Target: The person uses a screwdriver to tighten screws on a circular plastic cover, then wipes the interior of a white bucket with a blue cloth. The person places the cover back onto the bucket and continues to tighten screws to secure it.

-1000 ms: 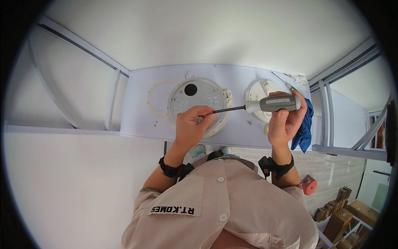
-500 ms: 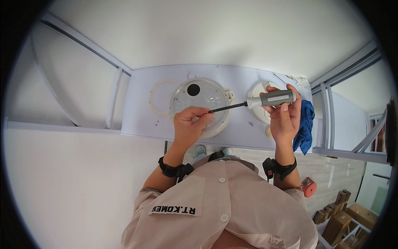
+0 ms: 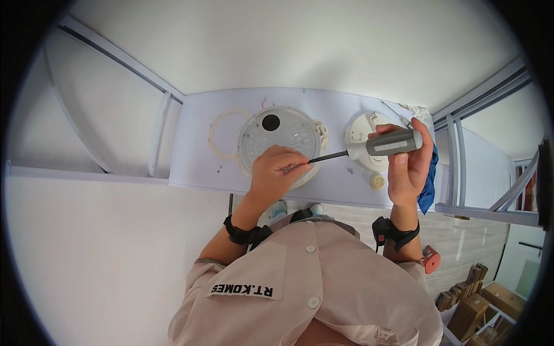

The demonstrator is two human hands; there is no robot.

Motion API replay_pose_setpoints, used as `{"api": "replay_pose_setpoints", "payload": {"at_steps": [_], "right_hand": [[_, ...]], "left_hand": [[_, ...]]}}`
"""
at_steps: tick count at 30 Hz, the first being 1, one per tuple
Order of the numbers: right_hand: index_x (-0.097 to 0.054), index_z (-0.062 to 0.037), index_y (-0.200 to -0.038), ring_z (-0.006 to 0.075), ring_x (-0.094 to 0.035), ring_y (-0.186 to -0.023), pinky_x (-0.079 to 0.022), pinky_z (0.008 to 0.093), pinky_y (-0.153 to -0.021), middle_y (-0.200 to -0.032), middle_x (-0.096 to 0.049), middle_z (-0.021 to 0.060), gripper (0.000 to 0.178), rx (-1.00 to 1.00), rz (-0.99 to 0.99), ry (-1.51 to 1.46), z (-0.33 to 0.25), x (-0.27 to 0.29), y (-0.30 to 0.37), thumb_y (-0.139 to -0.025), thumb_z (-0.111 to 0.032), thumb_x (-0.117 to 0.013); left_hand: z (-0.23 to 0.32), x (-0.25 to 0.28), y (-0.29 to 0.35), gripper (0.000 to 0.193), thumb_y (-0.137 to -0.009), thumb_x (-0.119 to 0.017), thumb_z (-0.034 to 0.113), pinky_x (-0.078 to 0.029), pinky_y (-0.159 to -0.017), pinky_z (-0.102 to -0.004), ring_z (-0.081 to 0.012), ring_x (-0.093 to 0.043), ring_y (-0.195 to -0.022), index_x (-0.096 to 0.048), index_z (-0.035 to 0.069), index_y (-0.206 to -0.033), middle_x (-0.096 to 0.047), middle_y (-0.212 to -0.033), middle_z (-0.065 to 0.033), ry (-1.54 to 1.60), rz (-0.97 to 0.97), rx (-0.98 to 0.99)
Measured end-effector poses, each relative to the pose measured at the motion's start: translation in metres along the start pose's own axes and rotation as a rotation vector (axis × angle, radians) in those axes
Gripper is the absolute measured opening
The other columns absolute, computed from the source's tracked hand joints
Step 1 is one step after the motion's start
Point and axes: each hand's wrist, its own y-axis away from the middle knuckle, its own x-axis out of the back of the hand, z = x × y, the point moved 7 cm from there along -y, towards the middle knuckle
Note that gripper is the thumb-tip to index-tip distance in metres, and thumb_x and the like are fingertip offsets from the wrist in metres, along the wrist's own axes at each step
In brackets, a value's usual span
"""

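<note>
Screwdriver, held in the air over the white table, between the hands, tip in front of the right rim of the round, grey-topped housing. Compared with half a second ago, shifted to the right together with both hands. Tip then farther in over the grey top, now close to its edge. Also changed: more of the round white base in sight, and the small cream disc now fully uncovered, earlier partly hidden by the right hand.

Right forearm almost upright in the view, palm turned up under the grey handle; fingers curled around the far side, thumb pressed against the near side. Left hand raised on a forearm slanting up to the right, thumb and index finger pinching the end of the dark shaft; too small to tell whether anything else sits between those fingertips. Black straps around both wrists.

Tip pointing left and slightly toward the body, butt of the handle to the right. Long axis running nearly crosswise, rising a little toward the right.
</note>
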Motion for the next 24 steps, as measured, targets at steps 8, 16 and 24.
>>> {"api": "replay_pose_setpoints", "payload": {"at_steps": [8,16,24], "right_hand": [[-0.035,-0.0014,-0.165,0.0319,-0.073,-0.117,-0.059,0.0464,-0.101,-0.132,-0.069,0.0308,0.065,0.076,-0.107,0.115,-0.022,-0.028,-0.003,-0.113,-0.023,-0.067],[-0.041,0.0023,-0.164,0.0281,-0.073,-0.111,-0.059,0.0398,-0.096,-0.129,-0.072,0.0254,0.064,0.147,-0.190,0.232,-0.026,-0.044,-0.008,-0.114,-0.028,-0.067],[-0.047,0.0033,-0.160,0.0266,-0.073,-0.110,-0.058,0.0388,-0.098,-0.128,-0.074,0.0226,0.061,0.112,-0.173,0.269,-0.016,-0.049,-0.009,-0.112,-0.026,-0.070]], "left_hand": [[0.012,-0.005,-0.002,0.037,-0.080,-0.095,0.006,-0.055,-0.061,-0.0281,-0.0120,-0.066,-0.071,-0.084,0.009,-0.115,-0.081,-0.090,-0.0011,-0.079,-0.064,0.003],[0.024,-0.010,-0.004,0.038,-0.075,-0.095,0.012,-0.053,-0.068,-0.0369,-0.0196,-0.071,-0.074,-0.083,0.014,-0.112,-0.082,-0.088,0.0026,-0.186,-0.095,-0.134],[0.020,-0.012,0.003,0.037,-0.077,-0.094,0.015,-0.054,-0.070,-0.0378,-0.0188,-0.075,-0.078,-0.083,0.015,-0.112,-0.083,-0.087,0.0047,-0.301,-0.069,-0.182]]}}
